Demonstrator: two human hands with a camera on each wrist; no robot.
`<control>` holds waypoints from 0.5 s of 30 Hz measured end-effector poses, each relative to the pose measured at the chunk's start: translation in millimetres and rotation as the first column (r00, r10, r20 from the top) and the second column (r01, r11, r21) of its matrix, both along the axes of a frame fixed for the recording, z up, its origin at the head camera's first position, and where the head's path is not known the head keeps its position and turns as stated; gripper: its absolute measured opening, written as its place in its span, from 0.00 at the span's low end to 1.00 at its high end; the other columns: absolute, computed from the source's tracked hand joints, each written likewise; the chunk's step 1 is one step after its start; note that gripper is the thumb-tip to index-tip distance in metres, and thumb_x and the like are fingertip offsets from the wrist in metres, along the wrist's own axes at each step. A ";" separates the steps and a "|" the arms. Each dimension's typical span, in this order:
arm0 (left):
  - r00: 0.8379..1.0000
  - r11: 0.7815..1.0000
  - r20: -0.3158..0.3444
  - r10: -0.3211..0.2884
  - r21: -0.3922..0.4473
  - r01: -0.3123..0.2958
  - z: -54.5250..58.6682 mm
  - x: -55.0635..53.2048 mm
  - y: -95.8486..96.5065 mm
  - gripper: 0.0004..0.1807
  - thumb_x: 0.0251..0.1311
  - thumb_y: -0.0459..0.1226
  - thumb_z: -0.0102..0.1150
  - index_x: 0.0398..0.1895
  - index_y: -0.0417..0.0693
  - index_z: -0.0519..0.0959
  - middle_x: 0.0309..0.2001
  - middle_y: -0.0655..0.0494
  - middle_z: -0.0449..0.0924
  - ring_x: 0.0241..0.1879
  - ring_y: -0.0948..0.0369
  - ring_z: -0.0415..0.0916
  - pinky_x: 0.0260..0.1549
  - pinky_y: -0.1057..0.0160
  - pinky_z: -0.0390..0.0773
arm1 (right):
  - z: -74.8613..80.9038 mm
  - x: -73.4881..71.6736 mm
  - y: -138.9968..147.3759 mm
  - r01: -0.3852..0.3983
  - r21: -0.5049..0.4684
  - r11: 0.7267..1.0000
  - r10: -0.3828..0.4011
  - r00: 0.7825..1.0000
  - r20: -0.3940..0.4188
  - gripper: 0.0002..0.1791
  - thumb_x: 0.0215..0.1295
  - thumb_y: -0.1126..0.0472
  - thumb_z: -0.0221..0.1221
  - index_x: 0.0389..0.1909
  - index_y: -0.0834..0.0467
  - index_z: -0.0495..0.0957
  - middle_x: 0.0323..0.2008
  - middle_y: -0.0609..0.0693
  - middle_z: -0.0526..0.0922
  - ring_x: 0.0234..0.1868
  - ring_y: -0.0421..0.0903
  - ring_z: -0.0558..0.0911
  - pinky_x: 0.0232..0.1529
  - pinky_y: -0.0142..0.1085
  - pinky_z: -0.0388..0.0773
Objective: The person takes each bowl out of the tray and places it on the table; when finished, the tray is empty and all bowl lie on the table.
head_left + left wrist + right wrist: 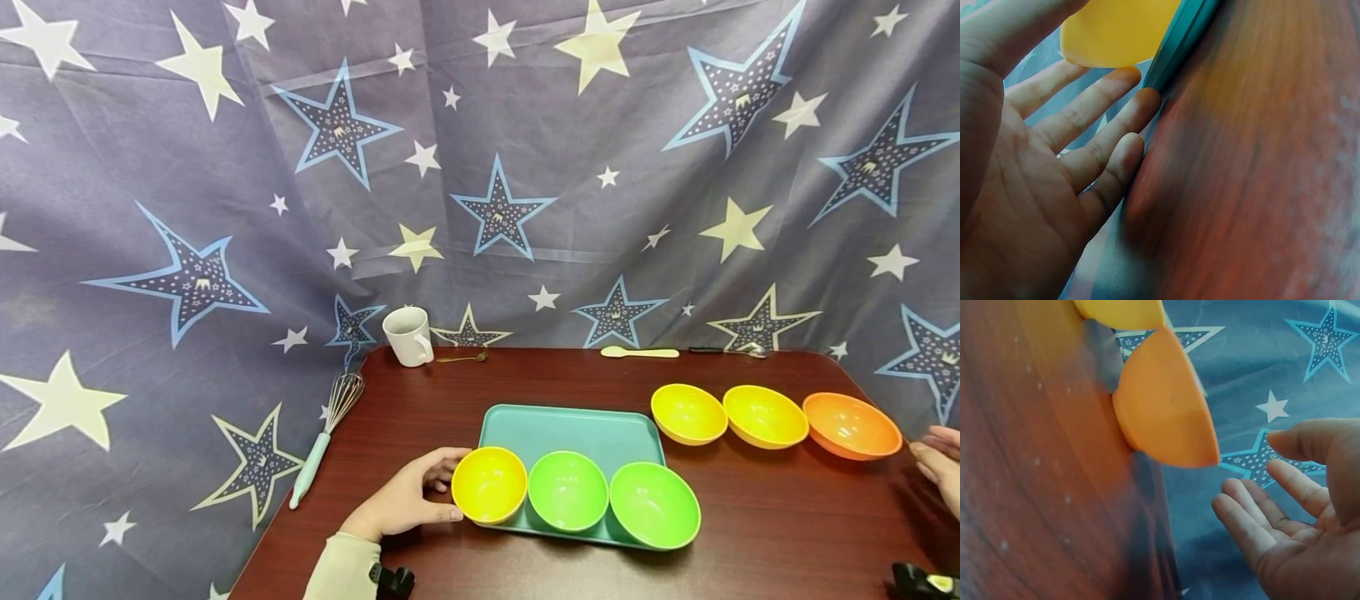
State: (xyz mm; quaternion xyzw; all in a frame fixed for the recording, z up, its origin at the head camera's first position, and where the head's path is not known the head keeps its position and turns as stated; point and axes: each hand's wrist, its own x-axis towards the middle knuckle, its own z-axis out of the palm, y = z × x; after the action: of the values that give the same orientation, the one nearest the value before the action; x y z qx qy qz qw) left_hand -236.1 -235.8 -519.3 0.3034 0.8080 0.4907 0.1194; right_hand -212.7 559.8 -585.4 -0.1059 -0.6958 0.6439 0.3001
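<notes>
Three bowls line the near edge of the teal tray (pixel 566 425): a yellow bowl (pixel 489 486) at its left corner, a middle green bowl (pixel 567 492), and a right green bowl (pixel 655 507) overhanging its right end. Beside that left corner, the left hand (pixel 401 497) arcs around the yellow bowl, fingers loosely extended without a grip; contact is unclear. Right of the tray and a little farther, three more form a second row on the worktop (pixel 750 517): two yellow ones (pixel 688 414), then an orange bowl (pixel 852 427). Just beyond the orange one, the right hand (pixel 943 468) holds nothing, its fingers relaxed and apart. Both rows look set, so the arranging seems well along; whether anything remains cannot be told. Behind the tray, far left, stands a white mug (pixel 408 337).
</notes>
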 end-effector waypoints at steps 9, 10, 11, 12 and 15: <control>1.000 1.000 -0.007 -0.006 0.003 0.006 -7.2 -3.5 -2.8 0.42 0.58 0.40 0.79 0.74 0.65 0.70 0.59 0.60 0.80 0.53 0.53 0.80 0.51 0.53 0.81 | 6.6 -6.0 -7.1 0.252 0.289 0.924 -0.285 0.955 0.079 0.25 0.76 0.62 0.54 0.66 0.32 0.74 0.51 0.21 0.77 0.53 0.18 0.70 0.56 0.12 0.60; 1.000 1.000 -0.006 -0.007 0.003 0.007 -6.7 -3.2 -2.8 0.41 0.58 0.40 0.79 0.74 0.65 0.70 0.59 0.61 0.80 0.53 0.53 0.80 0.51 0.53 0.81 | 12.8 -4.5 -12.2 0.247 0.278 0.928 -0.278 0.957 0.078 0.25 0.76 0.62 0.54 0.66 0.33 0.74 0.52 0.22 0.77 0.53 0.19 0.71 0.56 0.13 0.60; 1.000 1.000 -0.008 -0.009 0.005 0.009 -6.9 -3.3 -2.7 0.41 0.58 0.40 0.79 0.74 0.65 0.70 0.59 0.61 0.80 0.53 0.53 0.80 0.51 0.53 0.81 | 19.6 -1.7 -19.0 0.241 0.280 0.929 -0.273 0.958 0.082 0.25 0.77 0.62 0.54 0.67 0.34 0.74 0.53 0.22 0.77 0.53 0.19 0.71 0.56 0.13 0.60; 1.000 1.000 -0.010 -0.009 0.004 0.009 -7.1 -3.4 -2.6 0.41 0.58 0.40 0.79 0.74 0.65 0.70 0.59 0.61 0.80 0.53 0.53 0.80 0.51 0.53 0.81 | 27.5 1.2 -27.8 0.238 0.275 0.932 -0.271 0.959 0.087 0.25 0.77 0.61 0.54 0.68 0.34 0.74 0.52 0.22 0.77 0.53 0.20 0.71 0.56 0.13 0.60; 1.000 1.000 -0.015 -0.011 0.005 0.011 -8.0 -3.8 -2.4 0.42 0.58 0.40 0.79 0.75 0.64 0.69 0.59 0.60 0.80 0.53 0.53 0.80 0.51 0.53 0.81 | 51.4 10.1 -55.3 0.226 0.239 0.944 -0.252 0.964 0.087 0.24 0.78 0.62 0.55 0.65 0.31 0.74 0.46 0.18 0.73 0.47 0.18 0.69 0.52 0.12 0.61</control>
State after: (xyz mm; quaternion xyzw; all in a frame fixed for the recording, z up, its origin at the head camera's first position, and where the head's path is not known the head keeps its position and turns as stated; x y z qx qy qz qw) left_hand -239.9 -238.2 -527.3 0.3119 0.8060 0.4897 0.1156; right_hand -202.6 504.5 -534.1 -0.1918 -0.7630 0.5117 0.3453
